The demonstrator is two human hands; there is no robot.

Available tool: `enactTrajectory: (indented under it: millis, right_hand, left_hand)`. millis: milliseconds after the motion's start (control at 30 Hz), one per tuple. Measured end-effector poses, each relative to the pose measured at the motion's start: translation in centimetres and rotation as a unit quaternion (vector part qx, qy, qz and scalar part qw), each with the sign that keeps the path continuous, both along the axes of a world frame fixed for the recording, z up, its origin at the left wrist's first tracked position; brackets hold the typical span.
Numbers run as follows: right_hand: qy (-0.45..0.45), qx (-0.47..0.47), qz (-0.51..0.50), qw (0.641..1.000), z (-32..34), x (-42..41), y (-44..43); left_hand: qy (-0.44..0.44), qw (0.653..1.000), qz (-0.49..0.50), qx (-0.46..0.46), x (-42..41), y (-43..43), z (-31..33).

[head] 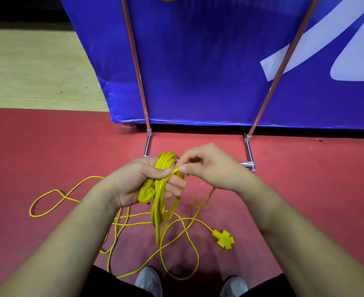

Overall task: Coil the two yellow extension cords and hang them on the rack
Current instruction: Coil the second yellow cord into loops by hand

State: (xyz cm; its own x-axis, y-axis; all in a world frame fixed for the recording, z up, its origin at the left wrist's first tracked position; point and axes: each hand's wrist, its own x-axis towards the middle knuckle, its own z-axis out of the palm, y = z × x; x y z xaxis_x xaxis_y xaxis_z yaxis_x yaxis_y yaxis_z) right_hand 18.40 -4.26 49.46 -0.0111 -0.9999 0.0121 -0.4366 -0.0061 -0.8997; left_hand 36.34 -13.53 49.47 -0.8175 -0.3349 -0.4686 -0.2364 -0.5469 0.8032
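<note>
The left hand (140,181) grips a yellow extension cord coil (164,198) and its plug (146,192) above the red floor (305,189); the right hand (209,166) pinches a strand at the coil's top. Loose cord (54,200) and a socket end (223,239) lie below, before the rack (249,151).

soft, even light falls from above, moderately bright. a dim shadow darkens the red floor (48,146) near the shoes (149,279), and the far left corner is black. the metal poles (134,61) carry thin glare. fingers of the right hand (206,166) and the strand of yellow cord (161,202) under them are slightly blurred. wide-angle distortion bows the poles and stretches the forearms (305,232).
</note>
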Motion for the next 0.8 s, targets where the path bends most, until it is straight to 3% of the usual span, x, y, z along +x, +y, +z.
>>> enactTrajectory:
  millis: [133, 233, 267, 367, 433, 600, 800]
  right_hand:
    - [-0.021, 0.054, -0.015, 0.998, -1.6, -0.8, 0.4]
    - [0.023, 0.137, 0.001, 0.99, -4.0, -3.6, 1.3]
    - [0.006, 0.146, -0.014, 0.989, -4.8, -4.2, 1.5]
    - [-0.176, 0.129, -0.113, 0.969, -5.8, -5.1, 1.7]
    - [-0.219, 0.1, -0.159, 0.957, -5.4, -5.1, 1.4]
    - [-0.172, 0.05, -0.158, 0.971, -3.2, -4.9, 0.9]
    - [0.027, 0.044, -0.125, 0.991, -1.8, -5.7, 0.9]
  left_hand:
    - [0.064, 0.997, 0.024, 0.022, 0.4, -1.0, 0.1]
    - [0.088, 0.994, 0.045, 0.036, 1.1, -1.9, 0.7]
    - [0.075, 0.996, 0.048, 0.031, 1.4, -2.1, 0.9]
    - [0.017, 0.998, 0.031, 0.046, 2.3, -2.3, 1.2]
    - [0.005, 0.999, 0.003, 0.053, 2.3, -1.9, 1.3]
    - [0.046, 0.995, -0.021, 0.083, 1.5, -1.4, 1.1]
    - [0.035, 0.995, -0.056, 0.078, 1.9, -1.6, 1.2]
